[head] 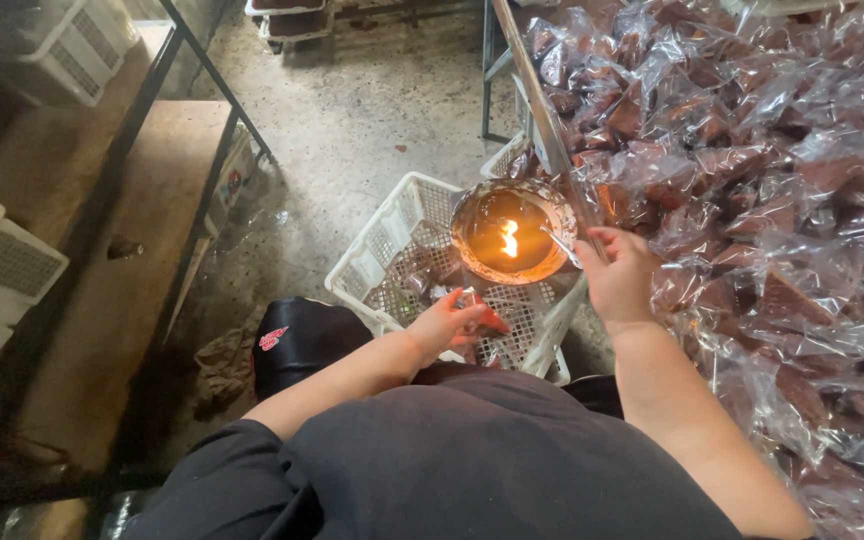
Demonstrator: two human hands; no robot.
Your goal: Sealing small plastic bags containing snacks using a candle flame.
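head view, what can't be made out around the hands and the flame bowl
- Left hand: holds a small reddish packet; fingers cover most of it, contents unclear.
- Right hand: pinches clear wrap by the bowl; whether it is a filled packet is too small to tell.
- White crate: near side hidden by left hand and torso.
- Packet pile: cut off by right edge.

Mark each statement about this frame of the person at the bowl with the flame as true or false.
1. A flame burns in the round bowl. True.
2. The left hand is over the white crate. True.
3. The right hand rests on the floor. False: it is raised at the table edge, its fingers pinching clear plastic beside the bowl.
4. The table at right is piled with metal tools. False: it holds clear packets with brown contents.
5. The left hand is empty. False: it holds a small packet.
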